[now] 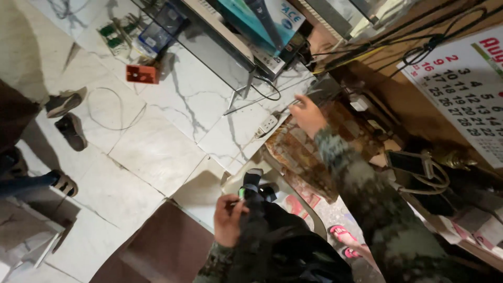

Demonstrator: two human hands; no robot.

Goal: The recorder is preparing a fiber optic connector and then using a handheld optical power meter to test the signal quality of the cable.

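My left hand (228,220) was closed around the upper end of a black device (255,196) that carried a small green light; thumb and fingers were wrapped on it, near the bottom of the view. The device's long axis ran up and away from me, its top end pointing toward the far white marble floor (157,152). Judged from the grip, the hand steadied the device against the dark bag (293,246) on my lap.

My right hand (308,116) was extended to the far right, fingers partly curled about a thin pale object (296,102); blur prevented telling whether they had closed on it. It worked at the edge of the cluttered desk (367,131), just right of a white power strip (267,126). Black cables (398,36) ran above. An orange box (142,74) lay well apart, far left.
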